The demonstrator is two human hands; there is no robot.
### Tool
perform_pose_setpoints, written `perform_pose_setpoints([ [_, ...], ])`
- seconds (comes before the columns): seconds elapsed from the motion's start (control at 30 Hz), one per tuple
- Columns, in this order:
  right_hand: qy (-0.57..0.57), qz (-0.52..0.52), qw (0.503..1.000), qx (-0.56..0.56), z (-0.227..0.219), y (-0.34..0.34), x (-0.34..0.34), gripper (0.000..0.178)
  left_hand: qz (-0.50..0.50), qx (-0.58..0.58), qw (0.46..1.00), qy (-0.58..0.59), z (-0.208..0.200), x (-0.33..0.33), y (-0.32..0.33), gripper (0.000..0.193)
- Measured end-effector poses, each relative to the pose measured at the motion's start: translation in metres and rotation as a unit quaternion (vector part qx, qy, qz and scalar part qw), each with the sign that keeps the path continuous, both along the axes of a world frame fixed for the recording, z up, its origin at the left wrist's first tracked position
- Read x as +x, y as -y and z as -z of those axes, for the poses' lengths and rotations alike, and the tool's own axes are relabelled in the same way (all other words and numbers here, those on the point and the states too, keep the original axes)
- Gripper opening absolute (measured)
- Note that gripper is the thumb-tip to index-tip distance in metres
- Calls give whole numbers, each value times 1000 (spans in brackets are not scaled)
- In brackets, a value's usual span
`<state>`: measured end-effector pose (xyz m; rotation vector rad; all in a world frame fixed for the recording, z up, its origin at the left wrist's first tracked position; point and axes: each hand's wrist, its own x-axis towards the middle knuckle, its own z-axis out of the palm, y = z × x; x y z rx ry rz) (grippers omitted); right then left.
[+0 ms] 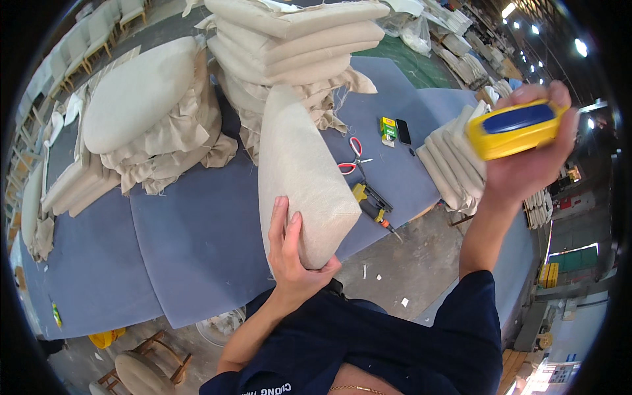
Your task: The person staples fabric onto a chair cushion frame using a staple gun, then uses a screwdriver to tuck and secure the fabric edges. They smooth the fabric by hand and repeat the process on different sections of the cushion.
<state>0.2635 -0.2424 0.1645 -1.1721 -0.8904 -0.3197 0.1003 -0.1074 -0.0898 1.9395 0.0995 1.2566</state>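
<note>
My left hand (293, 247) grips the lower edge of a beige upholstered seat cushion (296, 164), with fingers over its face and the thumb under its corner. The cushion stands tilted on its edge above the front of the table. Raised at the right, my right hand (526, 164) is closed around a yellow block-shaped tool (484, 141) with a dark blue oval on its side. That tool is slightly blurred, so its exact kind is unclear. It is well apart from the cushion.
Cushion stacks stand on the blue-grey table (197, 250): a tall pile (289, 39), a left pile (145, 92) and a right pile (451, 164). Red-handled scissors (355, 148), a yellow-black pneumatic tool (372, 204), a green-yellow box (388, 131) and a phone (403, 131) lie near the cushion.
</note>
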Motion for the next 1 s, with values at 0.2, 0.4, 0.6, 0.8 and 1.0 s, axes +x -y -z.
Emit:
perform_pose_setpoints([
  [0.2,44,-16,955,-293,50,4,37,50,-21,21,1000,-3,12,-7,-5,98],
  [0.4,264,158,896,-320,66,0,39,34,10,0,1000,-9,11,-7,-2,99],
  [0.6,107,-16,975,-192,24,6,40,40,19,8,1000,-6,19,-1,-1,102],
  [0.8,26,-72,910,-407,56,-27,21,43,33,17,999,-18,15,3,1,103],
  [1.0,-4,-6,991,-133,69,-3,30,38,38,22,998,-37,16,1,-3,107],
])
